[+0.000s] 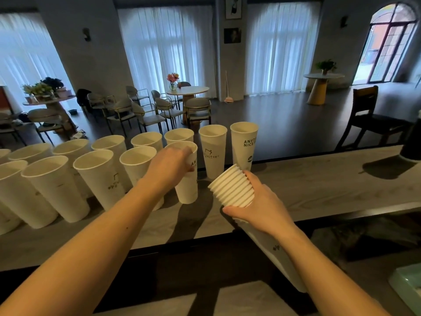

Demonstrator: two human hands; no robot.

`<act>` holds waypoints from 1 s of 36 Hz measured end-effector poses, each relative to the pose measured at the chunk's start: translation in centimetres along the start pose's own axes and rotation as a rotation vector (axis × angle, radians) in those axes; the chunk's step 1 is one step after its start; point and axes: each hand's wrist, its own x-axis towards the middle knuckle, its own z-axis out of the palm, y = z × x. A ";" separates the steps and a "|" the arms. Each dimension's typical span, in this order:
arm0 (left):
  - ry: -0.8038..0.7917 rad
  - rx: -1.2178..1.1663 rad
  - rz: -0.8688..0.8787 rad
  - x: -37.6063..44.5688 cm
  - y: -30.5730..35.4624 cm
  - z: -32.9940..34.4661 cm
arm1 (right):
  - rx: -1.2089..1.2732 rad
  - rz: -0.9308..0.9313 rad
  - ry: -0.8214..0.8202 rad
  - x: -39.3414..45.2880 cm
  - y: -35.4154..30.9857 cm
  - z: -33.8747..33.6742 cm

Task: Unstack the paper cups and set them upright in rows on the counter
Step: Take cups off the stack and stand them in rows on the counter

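Several tall white paper cups (100, 176) stand upright in two rows along the grey counter (319, 185), from the far left to the middle. My left hand (169, 166) grips the upper side of one white cup (188, 190) at the right end of the near row; its base is at the counter surface. My right hand (262, 206) holds a nested stack of cups (232, 188) tilted, rims pointing up and left, its lower end running down toward me below the counter edge. Two printed cups (243, 144) stand at the right end of the far row.
A dark object (412, 142) stands on the counter at the far right. A pale green item (407, 283) lies on the lower surface at the bottom right. Beyond the counter is a room with chairs and round tables.
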 end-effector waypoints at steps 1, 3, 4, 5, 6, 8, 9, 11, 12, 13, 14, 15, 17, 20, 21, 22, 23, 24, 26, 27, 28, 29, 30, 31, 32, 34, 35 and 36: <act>-0.023 -0.016 -0.010 0.0 0.0 -0.2 | 0.002 -0.001 0.000 0.0 0.0 0.0; -0.016 -0.089 -0.038 0.1 0.2 -0.9 | 0.007 -0.003 0.003 0.1 0.0 0.0; 0.048 -0.117 -0.035 0.0 0.4 -1.4 | 0.008 -0.008 0.006 0.1 -0.1 0.0; 0.134 -0.147 -0.019 -0.1 0.8 -2.0 | 0.009 -0.010 0.010 0.1 -0.1 -0.1; 0.209 -0.205 0.001 -0.3 1.4 -2.6 | 0.012 -0.012 0.012 0.0 -0.1 -0.1; 0.208 -0.403 0.020 -1.0 3.4 -3.9 | 0.024 -0.021 0.021 -0.2 -0.1 -0.3; 0.125 -0.496 0.029 -1.4 4.4 -4.4 | 0.029 -0.027 0.027 -0.3 -0.2 -0.3; -0.140 -0.610 0.059 -1.9 5.9 -5.1 | 0.030 -0.039 0.038 -0.5 -0.5 -0.4; -0.270 -0.649 0.066 -2.1 6.4 -5.3 | 0.027 -0.042 0.045 -0.6 -0.7 -0.4; -0.368 -0.684 0.063 -2.4 6.8 -5.5 | 0.023 -0.044 0.051 -0.8 -0.9 -0.5; -0.429 -0.715 0.056 -2.6 6.9 -5.7 | 0.023 -0.046 0.055 -0.9 -1.1 -0.6; -0.455 -0.741 0.051 -2.8 7.0 -5.7 | 0.023 -0.045 0.054 -1.1 -1.1 -0.7; -0.451 -0.761 0.032 -3.1 7.0 -5.6 | 0.009 -0.050 0.046 -1.6 -1.2 -1.0; -0.417 -0.781 0.002 -3.4 7.1 -5.4 | -0.033 -0.058 0.049 -2.3 -1.3 -1.5; -0.403 -0.797 -0.008 -3.6 7.1 -5.3 | -0.042 -0.058 0.049 -2.5 -1.4 -1.7; -0.389 -0.813 -0.016 -3.8 7.2 -5.4 | -0.046 -0.059 0.049 -2.8 -1.4 -1.8; -0.376 -0.829 -0.022 -3.9 7.3 -5.4 | -0.043 -0.066 0.050 -3.0 -1.5 -1.9; -0.365 -0.839 -0.025 -4.1 7.5 -5.5 | -0.035 -0.077 0.053 -3.3 -1.5 -2.1; -0.345 -0.836 -0.021 -4.2 7.7 -5.7 | -0.010 -0.108 0.058 -3.5 -1.6 -2.3; -0.336 -0.832 -0.013 -4.2 7.9 -5.9 | 0.000 -0.118 0.062 -3.6 -1.6 -2.4; -0.328 -0.830 -0.006 -4.2 8.1 -6.1 | 0.008 -0.122 0.067 -3.7 -1.6 -2.5; -0.322 -0.833 -0.001 -4.2 8.4 -6.2 | 0.016 -0.125 0.074 -3.8 -1.6 -2.5; -0.320 -0.833 0.004 -4.2 8.5 -6.4 | 0.023 -0.127 0.083 -3.8 -1.5 -2.6; -0.321 -0.830 0.010 -4.1 8.7 -6.6 | 0.029 -0.129 0.093 -3.9 -1.3 -2.6; -0.321 -0.820 0.016 -4.1 8.9 -6.7 | 0.034 -0.128 0.104 -4.0 -1.2 -2.7; -0.323 -0.816 0.015 -3.9 9.2 -6.8 | 0.043 -0.124 0.115 -4.0 -0.9 -2.8; -0.325 -0.821 0.009 -3.8 9.3 -6.9 | 0.049 -0.123 0.119 -4.0 -0.8 -2.8; -0.326 -0.825 0.001 -3.7 9.5 -6.8 | 0.054 -0.121 0.123 -4.0 -0.6 -2.9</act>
